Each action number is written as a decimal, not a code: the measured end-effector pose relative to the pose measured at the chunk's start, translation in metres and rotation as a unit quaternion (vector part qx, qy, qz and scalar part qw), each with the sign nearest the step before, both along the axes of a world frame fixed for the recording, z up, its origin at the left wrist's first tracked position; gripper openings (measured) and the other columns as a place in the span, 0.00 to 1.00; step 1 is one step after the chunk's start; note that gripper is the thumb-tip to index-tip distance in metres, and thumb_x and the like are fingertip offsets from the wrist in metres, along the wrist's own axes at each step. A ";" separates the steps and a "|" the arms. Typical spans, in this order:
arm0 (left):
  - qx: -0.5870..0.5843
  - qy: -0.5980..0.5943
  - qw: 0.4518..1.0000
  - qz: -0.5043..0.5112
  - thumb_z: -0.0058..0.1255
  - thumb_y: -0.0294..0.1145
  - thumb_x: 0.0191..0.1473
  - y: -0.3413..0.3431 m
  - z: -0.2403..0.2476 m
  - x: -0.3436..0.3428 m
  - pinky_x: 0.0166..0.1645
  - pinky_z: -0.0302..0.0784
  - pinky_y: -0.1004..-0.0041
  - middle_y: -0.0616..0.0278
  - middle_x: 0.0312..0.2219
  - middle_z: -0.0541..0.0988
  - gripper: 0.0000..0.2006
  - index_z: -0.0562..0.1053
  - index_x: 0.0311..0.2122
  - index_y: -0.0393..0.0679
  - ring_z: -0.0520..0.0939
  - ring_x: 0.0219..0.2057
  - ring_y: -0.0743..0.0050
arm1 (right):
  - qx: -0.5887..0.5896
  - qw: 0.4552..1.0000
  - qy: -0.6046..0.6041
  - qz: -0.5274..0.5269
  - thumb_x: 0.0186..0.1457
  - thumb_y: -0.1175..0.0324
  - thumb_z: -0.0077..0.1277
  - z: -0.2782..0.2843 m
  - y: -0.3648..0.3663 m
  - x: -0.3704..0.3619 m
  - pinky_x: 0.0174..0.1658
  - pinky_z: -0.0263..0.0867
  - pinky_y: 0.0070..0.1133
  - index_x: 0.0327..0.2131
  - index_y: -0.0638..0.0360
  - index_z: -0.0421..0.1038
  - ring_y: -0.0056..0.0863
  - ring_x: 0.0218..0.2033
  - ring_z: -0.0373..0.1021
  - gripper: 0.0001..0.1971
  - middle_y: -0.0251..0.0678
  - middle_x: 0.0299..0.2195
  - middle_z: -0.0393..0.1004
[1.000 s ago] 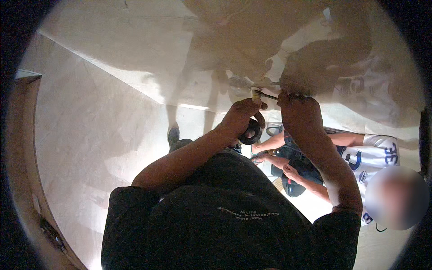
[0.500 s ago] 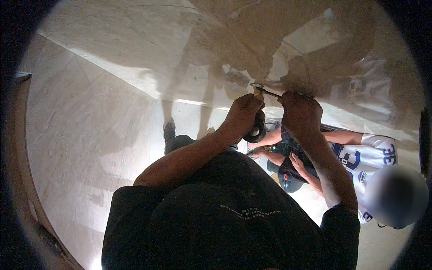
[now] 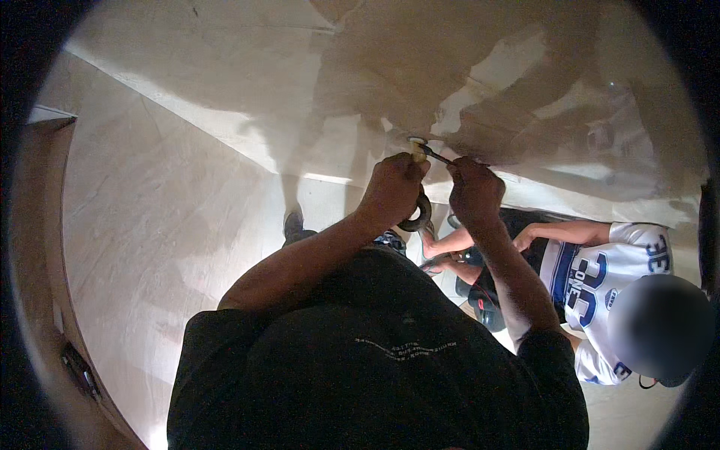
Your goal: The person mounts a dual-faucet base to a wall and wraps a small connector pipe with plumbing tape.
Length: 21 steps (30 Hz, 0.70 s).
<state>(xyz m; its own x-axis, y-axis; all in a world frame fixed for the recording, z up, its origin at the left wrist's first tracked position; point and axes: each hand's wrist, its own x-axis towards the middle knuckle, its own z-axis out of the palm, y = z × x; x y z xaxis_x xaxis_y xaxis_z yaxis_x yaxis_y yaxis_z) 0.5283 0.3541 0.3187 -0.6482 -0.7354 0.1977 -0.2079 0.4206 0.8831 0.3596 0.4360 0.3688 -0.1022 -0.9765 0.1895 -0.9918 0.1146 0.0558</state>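
Note:
My left hand (image 3: 394,186) is closed at a small round opening (image 3: 417,140) in the stone-patterned wall. A pale yellowish piece (image 3: 418,153) stands between its fingertips and the opening. Below those fingers hangs a dark ring, a roll of black tape (image 3: 415,215), held against the hand. My right hand (image 3: 478,191) is closed around a slim dark hand tool (image 3: 438,156), whose tip touches or nearly touches the pale piece. Fingers cover the tool's handle, so its exact kind does not show.
On the right, close to my right forearm, a person in a white jersey (image 3: 637,255) sits low beside the wall. A dark rounded object (image 3: 489,311) lies near that person. The wall (image 3: 225,124) meets a corner on the left; a brown door edge (image 3: 45,225) stands at far left.
My view has shifted slightly, and both hands appear a little further left, still at the opening. The right hand has drawn closer to the left. The seated person's arm has changed position.

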 end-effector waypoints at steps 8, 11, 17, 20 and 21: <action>-0.065 -0.052 0.996 0.027 0.47 0.35 0.60 0.005 0.001 -0.005 0.35 0.75 0.54 0.42 0.25 0.74 0.11 0.73 0.35 0.36 0.78 0.28 0.41 | -0.100 0.982 -0.154 -0.033 0.50 0.72 0.49 -0.036 0.003 0.004 0.30 0.68 0.33 0.31 0.50 0.76 0.39 0.28 0.75 0.07 0.37 0.25 0.76; -0.005 -0.098 0.994 0.042 0.46 0.36 0.62 0.009 0.029 -0.004 0.35 0.74 0.52 0.40 0.25 0.75 0.14 0.73 0.34 0.34 0.78 0.29 0.37 | -0.146 0.967 -0.210 -0.015 0.53 0.72 0.47 -0.054 0.002 0.003 0.30 0.67 0.33 0.28 0.52 0.76 0.39 0.27 0.74 0.07 0.37 0.25 0.76; -0.012 -0.149 0.986 0.081 0.47 0.38 0.61 0.013 0.027 -0.009 0.36 0.74 0.52 0.38 0.24 0.75 0.15 0.73 0.35 0.32 0.79 0.30 0.39 | -0.230 0.930 -0.286 0.024 0.56 0.70 0.47 -0.096 -0.008 0.004 0.28 0.68 0.30 0.28 0.59 0.72 0.41 0.25 0.76 0.06 0.43 0.21 0.75; -0.131 -0.168 0.974 0.077 0.48 0.39 0.60 0.007 -0.010 -0.009 0.35 0.74 0.53 0.40 0.24 0.75 0.15 0.74 0.35 0.33 0.79 0.29 0.44 | -0.255 0.889 -0.380 -0.011 0.56 0.70 0.48 -0.118 -0.025 0.023 0.29 0.67 0.30 0.29 0.59 0.73 0.41 0.25 0.75 0.06 0.42 0.22 0.75; -0.170 -0.176 0.967 0.069 0.49 0.39 0.60 0.002 -0.012 -0.012 0.35 0.74 0.54 0.41 0.23 0.75 0.15 0.74 0.35 0.33 0.79 0.29 0.46 | -0.251 0.866 -0.430 -0.051 0.55 0.71 0.49 -0.121 -0.026 0.023 0.29 0.67 0.30 0.26 0.58 0.72 0.41 0.26 0.74 0.06 0.39 0.23 0.75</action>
<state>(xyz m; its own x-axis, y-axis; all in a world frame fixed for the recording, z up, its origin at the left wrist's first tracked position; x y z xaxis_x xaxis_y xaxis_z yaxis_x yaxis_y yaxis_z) 0.5158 0.3559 0.3065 -0.6203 -0.7507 0.2274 -0.5453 0.6211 0.5630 0.3827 0.4096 0.2476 -0.4972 -0.7709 0.3982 -0.6249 -0.0002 -0.7807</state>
